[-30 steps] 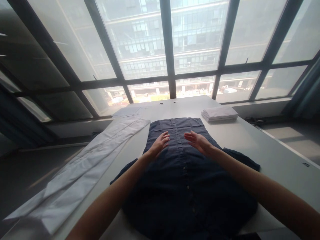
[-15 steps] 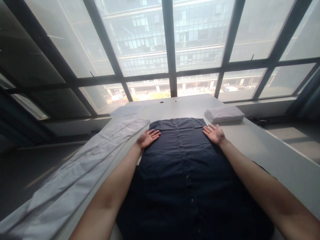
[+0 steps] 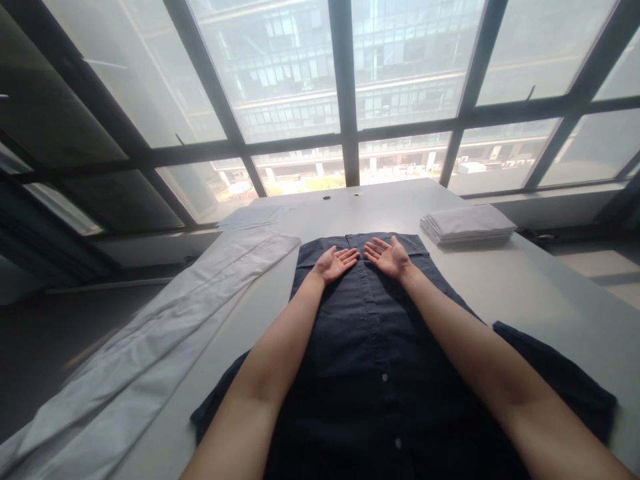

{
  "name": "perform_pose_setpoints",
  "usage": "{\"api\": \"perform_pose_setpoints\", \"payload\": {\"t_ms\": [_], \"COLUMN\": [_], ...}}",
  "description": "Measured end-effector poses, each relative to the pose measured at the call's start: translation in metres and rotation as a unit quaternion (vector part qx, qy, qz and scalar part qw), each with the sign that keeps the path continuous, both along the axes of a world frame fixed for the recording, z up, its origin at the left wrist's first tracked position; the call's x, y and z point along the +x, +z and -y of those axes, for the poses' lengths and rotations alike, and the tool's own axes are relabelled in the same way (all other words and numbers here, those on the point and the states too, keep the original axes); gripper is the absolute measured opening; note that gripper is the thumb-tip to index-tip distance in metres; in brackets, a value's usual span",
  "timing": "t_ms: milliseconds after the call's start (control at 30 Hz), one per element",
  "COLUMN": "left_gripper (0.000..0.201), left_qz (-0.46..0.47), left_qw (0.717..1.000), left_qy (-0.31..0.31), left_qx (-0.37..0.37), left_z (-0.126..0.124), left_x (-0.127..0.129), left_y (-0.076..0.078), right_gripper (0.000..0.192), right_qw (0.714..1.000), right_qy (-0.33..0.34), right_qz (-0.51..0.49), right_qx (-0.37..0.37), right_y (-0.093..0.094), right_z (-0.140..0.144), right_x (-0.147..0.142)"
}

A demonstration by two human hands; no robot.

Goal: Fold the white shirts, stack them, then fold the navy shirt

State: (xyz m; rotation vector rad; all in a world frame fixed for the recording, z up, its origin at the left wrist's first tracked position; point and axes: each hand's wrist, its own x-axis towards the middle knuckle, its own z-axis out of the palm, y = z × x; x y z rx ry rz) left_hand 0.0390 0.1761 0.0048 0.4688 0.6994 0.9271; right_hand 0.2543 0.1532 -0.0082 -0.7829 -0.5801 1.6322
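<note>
A dark navy button-up shirt (image 3: 350, 347) lies spread flat, front side up, its hem at the far end and its button line running down the middle. Over its far part is my left hand (image 3: 337, 264), palm turned up and fingers stretched out. My right hand (image 3: 387, 256) mirrors it just right of the button line, fingers also extended. The fingertips of both hands nearly meet, and neither hand grips anything. Whether they rest on the cloth or hover over it I cannot tell. My forearms cover parts of the shirt's sides.
White cloth (image 3: 165, 333) lies along the left side of the white table (image 3: 540, 293). A folded stack of white cloth (image 3: 467, 224) sits at the back right. Pale sheets (image 3: 255, 216) are at the far left corner. Large windows (image 3: 290, 87) rise beyond the table.
Both hands have moved inward from the shirt's side edges to its middle, staying open. The view has shifted slightly, and more of the sleeves shows at both sides.
</note>
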Motion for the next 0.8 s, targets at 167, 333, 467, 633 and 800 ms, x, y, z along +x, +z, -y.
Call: {"api": "perform_pose_setpoints", "payload": {"t_ms": [167, 333, 467, 633, 800], "left_gripper": [0.050, 0.050, 0.055, 0.047, 0.048], "left_qz": [-0.036, -0.044, 0.008, -0.048, -0.112], "left_qw": [0.994, 0.988, 0.997, 0.998, 0.977], "left_qy": [0.096, 0.136, -0.034, 0.028, 0.172], "left_qx": [0.031, 0.049, 0.072, 0.030, 0.054], "left_z": [-0.034, -0.049, -0.045, -0.056, -0.068], "left_x": [-0.073, -0.083, -0.032, -0.020, -0.068], "left_y": [0.000, 0.011, 0.004, -0.005, 0.005], "right_gripper": [0.073, 0.070, 0.064, 0.062, 0.070], "right_qw": [0.980, 0.977, 0.999, 0.997, 0.971], "right_qy": [-0.047, -0.146, -0.026, 0.056, -0.187], "right_qz": [0.184, 0.148, 0.011, -0.049, 0.137], "right_qx": [0.063, 0.037, 0.037, -0.016, 0.052], "right_y": [-0.012, -0.002, -0.001, -0.011, -0.014], "right_z": [-0.017, -0.037, -0.041, -0.044, -0.058], "right_x": [0.075, 0.088, 0.023, 0.005, 0.083]}}
